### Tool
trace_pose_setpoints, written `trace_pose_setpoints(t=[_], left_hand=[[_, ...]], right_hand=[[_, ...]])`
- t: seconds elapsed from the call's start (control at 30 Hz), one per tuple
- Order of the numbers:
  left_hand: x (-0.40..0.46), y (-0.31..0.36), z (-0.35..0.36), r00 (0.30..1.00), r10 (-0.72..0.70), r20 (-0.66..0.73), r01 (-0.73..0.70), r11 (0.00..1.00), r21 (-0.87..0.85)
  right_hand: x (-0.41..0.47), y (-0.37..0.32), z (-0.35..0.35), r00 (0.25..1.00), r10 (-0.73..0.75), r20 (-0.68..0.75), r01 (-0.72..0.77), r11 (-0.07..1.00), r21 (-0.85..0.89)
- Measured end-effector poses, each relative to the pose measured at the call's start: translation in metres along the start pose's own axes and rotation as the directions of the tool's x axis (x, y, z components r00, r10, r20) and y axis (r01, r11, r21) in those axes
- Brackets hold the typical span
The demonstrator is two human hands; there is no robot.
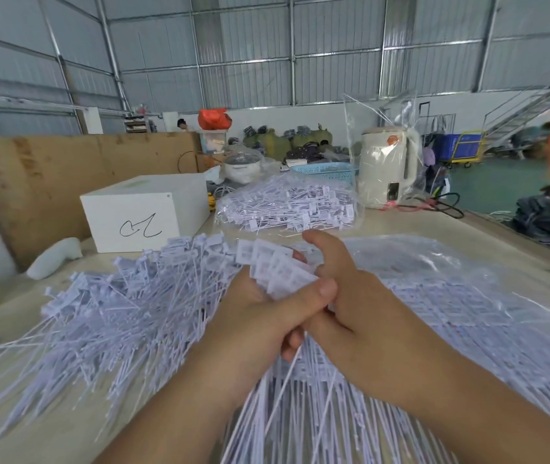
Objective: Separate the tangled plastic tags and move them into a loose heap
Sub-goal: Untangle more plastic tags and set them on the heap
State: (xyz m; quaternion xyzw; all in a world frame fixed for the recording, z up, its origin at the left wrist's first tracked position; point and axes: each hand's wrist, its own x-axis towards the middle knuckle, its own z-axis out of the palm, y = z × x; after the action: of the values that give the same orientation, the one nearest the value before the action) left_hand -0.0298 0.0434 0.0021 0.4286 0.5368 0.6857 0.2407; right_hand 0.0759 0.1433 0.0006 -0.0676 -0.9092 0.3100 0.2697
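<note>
White box (143,212) w/ scribble, cream kettle (387,167), blue basket (325,171) behind.

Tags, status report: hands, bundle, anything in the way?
Left hand and right hand both grip one bundle of tags. Loose heap lies left. Bagged tags behind, not obstructing.

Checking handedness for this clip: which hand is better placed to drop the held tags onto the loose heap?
Left, probably. The left hand grips the bundle of tags right beside the loose heap; the right hand lies on the far side.
</note>
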Motion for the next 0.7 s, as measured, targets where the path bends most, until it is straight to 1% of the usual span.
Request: trace_pose_setpoints(t=[0.07, 0.13, 0.2, 0.27, 0.33, 0.37, 0.43, 0.5, 0.6, 0.7], left_hand=[[0.002, -0.001, -0.003, 0.998, -0.022, 0.067, 0.021, 1.0, 0.01], [0.003, -0.002, -0.006, 0.995, -0.026, 0.1, 0.026, 1.0, 0.007], [0.003, -0.001, -0.007, 0.998, 0.011, 0.061, -0.012, 1.0, 0.009], [0.004, 0.001, -0.007, 0.998, 0.05, -0.027, -0.05, 0.999, 0.003], [0.005, 0.001, -0.008, 0.992, 0.061, -0.113, -0.064, 0.998, -0.019], [0.006, 0.001, -0.008, 0.989, 0.059, -0.139, -0.063, 0.998, -0.025], [0.005, 0.001, -0.009, 0.987, 0.034, -0.156, -0.038, 0.999, -0.024], [0.005, -0.001, -0.009, 0.988, 0.011, -0.156, -0.013, 1.0, -0.012], [0.004, 0.0, -0.009, 0.99, 0.041, -0.133, -0.036, 0.999, 0.036], [0.004, 0.001, -0.006, 0.983, 0.075, -0.166, -0.069, 0.997, 0.04]], right_hand=[[0.0, 0.0, 0.0, 1.0, 0.011, 0.028, -0.011, 1.0, 0.003], [0.0, 0.0, 0.001, 0.999, 0.004, 0.037, -0.004, 1.0, 0.013], [0.0, 0.001, -0.001, 1.0, -0.009, 0.007, 0.009, 0.998, 0.064], [0.001, 0.004, -0.005, 0.997, 0.034, -0.069, -0.027, 0.994, 0.106], [0.001, 0.005, -0.01, 0.991, 0.057, -0.121, -0.047, 0.995, 0.087], [0.002, 0.005, -0.012, 0.991, 0.053, -0.123, -0.044, 0.996, 0.078], [0.002, 0.006, -0.013, 0.994, 0.033, -0.103, -0.026, 0.997, 0.069], [0.001, 0.006, -0.011, 0.994, 0.046, -0.095, -0.038, 0.995, 0.087], [0.001, 0.006, -0.009, 0.994, 0.052, -0.092, -0.04, 0.99, 0.132], [0.002, 0.004, -0.006, 0.986, 0.046, -0.16, -0.026, 0.992, 0.125]])
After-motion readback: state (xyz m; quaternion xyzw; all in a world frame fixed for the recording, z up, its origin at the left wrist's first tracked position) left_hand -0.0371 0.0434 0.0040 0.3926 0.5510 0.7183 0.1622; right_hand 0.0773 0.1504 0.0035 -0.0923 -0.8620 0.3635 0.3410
